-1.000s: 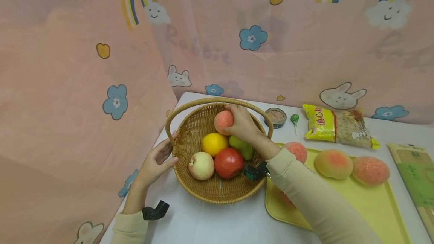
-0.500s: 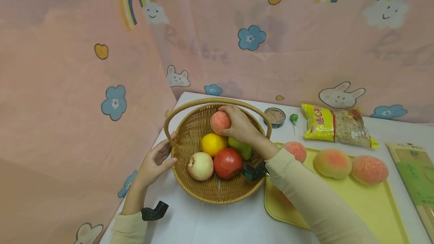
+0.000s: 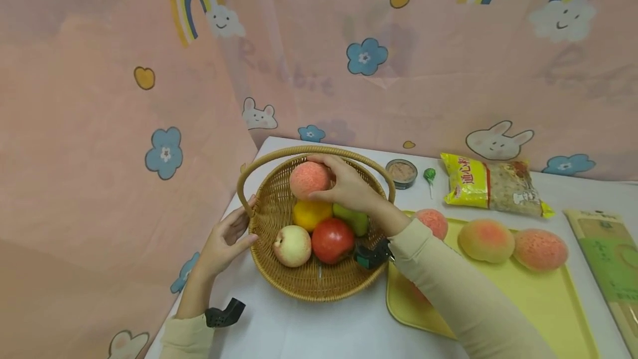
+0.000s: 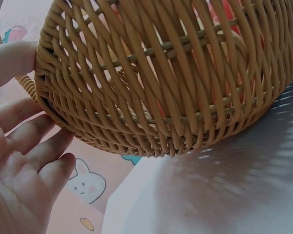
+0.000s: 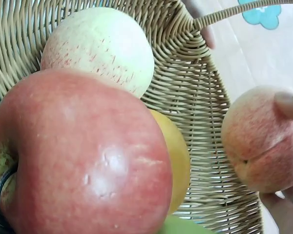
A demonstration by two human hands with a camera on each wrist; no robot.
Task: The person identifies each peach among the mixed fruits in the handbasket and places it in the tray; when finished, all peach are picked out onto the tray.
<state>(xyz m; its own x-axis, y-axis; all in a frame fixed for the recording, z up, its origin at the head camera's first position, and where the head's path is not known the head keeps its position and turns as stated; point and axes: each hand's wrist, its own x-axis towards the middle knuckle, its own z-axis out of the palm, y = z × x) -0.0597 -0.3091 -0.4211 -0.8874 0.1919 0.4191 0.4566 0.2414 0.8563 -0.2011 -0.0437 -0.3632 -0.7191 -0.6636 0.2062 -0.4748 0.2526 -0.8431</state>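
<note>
My right hand (image 3: 349,184) grips a peach (image 3: 308,180) between thumb and fingers, over the back of a wicker basket (image 3: 319,290). In the right wrist view the peach (image 5: 263,139) shows its crease and small dark dimple. Below it in the basket lie a yellow fruit (image 3: 310,216), a green pear (image 3: 351,220), a red apple (image 3: 333,240) and a pale, red-speckled apple (image 3: 292,246). My left hand (image 3: 221,242) touches the basket's left rim near the handle base, thumb spread from the fingers. The left wrist view has its fingertips (image 4: 63,141) along the woven edge.
The arched handle (image 3: 314,151) rises over the basket. A yellow tray (image 3: 528,303) with several peaches (image 3: 540,250) lies right, partly under my right sleeve. Behind stand a round tin (image 3: 401,173), a green lollipop (image 3: 430,176) and a yellow food bag (image 3: 493,186); a green package (image 3: 605,256) lies far right.
My right hand has moved left with the peach, which now partly covers the yellow fruit in the head view. The left hand stays at the basket rim.
</note>
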